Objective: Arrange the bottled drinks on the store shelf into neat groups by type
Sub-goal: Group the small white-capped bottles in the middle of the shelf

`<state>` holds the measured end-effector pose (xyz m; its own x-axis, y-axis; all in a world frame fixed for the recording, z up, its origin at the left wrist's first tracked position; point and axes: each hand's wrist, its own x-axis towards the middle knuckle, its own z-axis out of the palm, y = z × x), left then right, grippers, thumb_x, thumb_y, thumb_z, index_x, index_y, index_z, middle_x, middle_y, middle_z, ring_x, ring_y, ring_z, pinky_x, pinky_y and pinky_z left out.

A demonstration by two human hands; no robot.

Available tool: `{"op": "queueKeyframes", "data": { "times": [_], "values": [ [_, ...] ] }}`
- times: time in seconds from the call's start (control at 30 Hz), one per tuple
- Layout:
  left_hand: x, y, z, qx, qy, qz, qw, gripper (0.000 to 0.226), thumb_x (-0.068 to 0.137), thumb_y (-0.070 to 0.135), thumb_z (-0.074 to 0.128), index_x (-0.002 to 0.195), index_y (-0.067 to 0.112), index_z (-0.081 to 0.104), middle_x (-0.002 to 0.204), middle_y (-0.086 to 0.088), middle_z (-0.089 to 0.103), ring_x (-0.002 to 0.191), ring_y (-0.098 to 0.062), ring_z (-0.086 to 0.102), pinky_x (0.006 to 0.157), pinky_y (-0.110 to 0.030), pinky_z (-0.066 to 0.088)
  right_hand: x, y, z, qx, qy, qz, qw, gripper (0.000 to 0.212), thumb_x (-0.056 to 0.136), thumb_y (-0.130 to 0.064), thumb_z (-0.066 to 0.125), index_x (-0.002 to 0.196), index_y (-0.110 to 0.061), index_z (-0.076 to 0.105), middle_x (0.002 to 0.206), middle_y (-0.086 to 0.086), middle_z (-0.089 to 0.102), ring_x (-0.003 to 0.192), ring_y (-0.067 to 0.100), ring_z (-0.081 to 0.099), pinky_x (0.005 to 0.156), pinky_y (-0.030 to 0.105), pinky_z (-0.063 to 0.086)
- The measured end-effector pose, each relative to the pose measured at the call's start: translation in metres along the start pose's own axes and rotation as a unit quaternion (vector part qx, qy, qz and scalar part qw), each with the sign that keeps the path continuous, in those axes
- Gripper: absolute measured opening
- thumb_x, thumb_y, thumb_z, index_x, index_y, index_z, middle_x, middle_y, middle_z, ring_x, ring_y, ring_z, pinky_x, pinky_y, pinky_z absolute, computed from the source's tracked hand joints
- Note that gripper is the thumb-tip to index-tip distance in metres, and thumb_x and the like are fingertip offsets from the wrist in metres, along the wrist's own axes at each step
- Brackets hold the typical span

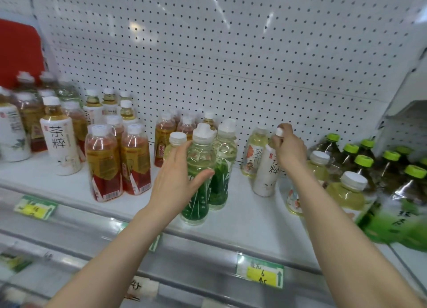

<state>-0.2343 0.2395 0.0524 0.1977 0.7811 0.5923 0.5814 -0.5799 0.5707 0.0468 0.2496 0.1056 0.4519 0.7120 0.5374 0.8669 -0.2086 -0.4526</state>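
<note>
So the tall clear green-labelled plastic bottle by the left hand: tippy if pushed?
The tall clear green-labelled plastic bottle looks filled almost to the neck, so probably heavy for its size. It is tall on a narrow base; a push high up could tip it, likely into the matching green-labelled bottle close beside it.

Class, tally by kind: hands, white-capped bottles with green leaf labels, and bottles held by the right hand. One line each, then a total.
Hands: 2 (left hand, right hand)
Green-leaf bottles: 2 (front one, the other just right of it)
Bottles held by the right hand: 1 (white-label bottle)
Total: 5
</note>
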Motion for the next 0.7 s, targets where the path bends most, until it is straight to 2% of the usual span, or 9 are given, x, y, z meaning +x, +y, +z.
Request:
{"op": "queueKeyframes", "data": {
  "times": [0.17,0.27,0.33,0.4,0.47,0.53,0.63,0.7],
  "values": [
    [-0.003,0.001,0.001,-0.022,0.008,-0.002,1.000,0.086,0.080,0.057,0.068,0.148,0.023,0.029,0.147,0.000,0.041,0.133,-0.018,0.042,0.106,-0.038,0.039,-0.066,-0.022,-0.018,0.044,0.008,-0.095,0.994,0.032,0.100,-0.033,0.051,0.130,-0.024,0.047,0.104,0.005,0.066,0.090,0.028,0.061,0.076,0.039,0.048],
    [-0.007,0.007,0.004,-0.013,0.089,0.019,0.996,0.083,0.079,0.044,0.075,0.145,0.017,0.033,0.145,-0.006,0.040,0.133,-0.020,0.037,0.114,-0.035,0.031,-0.101,-0.036,-0.030,0.047,0.013,-0.129,0.990,0.038,0.100,-0.039,0.051,0.134,-0.025,0.047,0.104,0.000,0.065,0.085,0.018,0.058,0.068,0.030,0.040],
    [-0.014,0.019,0.007,0.000,0.171,0.067,0.983,0.076,0.081,0.028,0.078,0.143,0.010,0.038,0.143,-0.013,0.040,0.133,-0.025,0.035,0.114,-0.023,0.022,-0.113,-0.042,-0.035,0.046,0.010,-0.131,0.990,0.041,0.099,-0.042,0.050,0.136,-0.025,0.047,0.107,-0.002,0.064,0.085,0.012,0.052,0.065,0.025,0.030],
    [-0.021,0.034,0.013,-0.012,0.209,0.165,0.964,0.061,0.083,0.015,0.076,0.136,0.003,0.049,0.135,-0.020,0.047,0.126,-0.028,0.041,0.111,-0.022,0.025,-0.117,-0.043,-0.037,0.057,-0.016,-0.127,0.990,0.044,0.099,-0.047,0.049,0.139,-0.030,0.044,0.112,-0.004,0.065,0.088,0.011,0.054,0.064,0.023,0.032],
    [-0.026,0.049,0.024,-0.053,0.158,0.220,0.961,0.053,0.086,0.013,0.071,0.134,0.004,0.052,0.132,-0.017,0.050,0.124,-0.026,0.045,0.109,-0.024,0.031,-0.118,-0.037,-0.044,0.104,-0.033,-0.104,0.989,0.048,0.098,-0.052,0.047,0.142,-0.034,0.038,0.120,-0.004,0.065,0.097,0.014,0.062,0.078,0.029,0.045],
    [-0.025,0.063,0.036,-0.085,0.060,0.196,0.975,0.059,0.089,0.026,0.067,0.141,0.011,0.045,0.139,-0.010,0.047,0.130,-0.021,0.043,0.110,-0.029,0.034,-0.117,-0.020,-0.058,0.112,0.031,-0.072,0.991,0.048,0.099,-0.047,0.047,0.143,-0.032,0.038,0.124,-0.003,0.063,0.108,0.016,0.059,0.088,0.032,0.044],
    [-0.021,0.075,0.056,-0.109,-0.052,0.132,0.984,0.079,0.086,0.043,0.067,0.150,0.022,0.027,0.148,-0.001,0.040,0.136,-0.017,0.039,0.110,-0.041,0.037,-0.114,0.025,-0.090,-0.020,0.171,0.006,0.985,0.049,0.098,-0.039,0.049,0.144,-0.024,0.039,0.132,0.005,0.055,0.122,0.024,0.045,0.095,0.038,0.040],
    [-0.017,0.076,0.067,-0.112,-0.075,0.105,0.985,0.088,0.083,0.045,0.070,0.152,0.024,0.020,0.150,0.001,0.038,0.137,-0.016,0.038,0.110,-0.040,0.037,-0.112,0.056,-0.106,-0.085,0.143,0.091,0.982,0.059,0.096,-0.047,0.049,0.147,-0.023,0.034,0.142,0.016,0.045,0.129,0.035,0.040,0.101,0.047,0.038]
  ]
}}
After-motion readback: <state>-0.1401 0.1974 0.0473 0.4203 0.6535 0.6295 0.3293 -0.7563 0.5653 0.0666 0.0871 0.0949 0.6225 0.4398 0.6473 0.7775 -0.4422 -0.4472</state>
